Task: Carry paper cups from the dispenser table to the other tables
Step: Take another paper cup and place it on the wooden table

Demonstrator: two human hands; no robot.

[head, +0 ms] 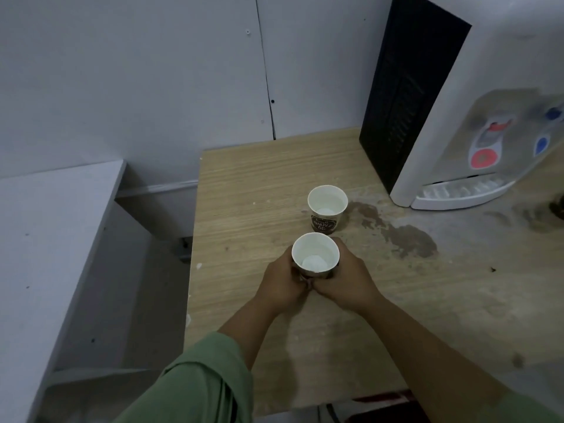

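A paper cup [315, 254], white inside with a dark printed wall, sits upright between both my hands near the middle of the wooden dispenser table [244, 190]. My left hand [282, 282] wraps its left side and my right hand [348, 277] wraps its right side. A second paper cup [327, 206] of the same kind stands upright on the table just behind it, untouched. Both cups look empty.
A white water dispenser [476, 123] with red and blue taps stands at the back right of the table. Dark stains [396, 233] mark the wood beside it. A grey shelf unit [55, 239] stands to the left, across a gap. A grey wall closes the back.
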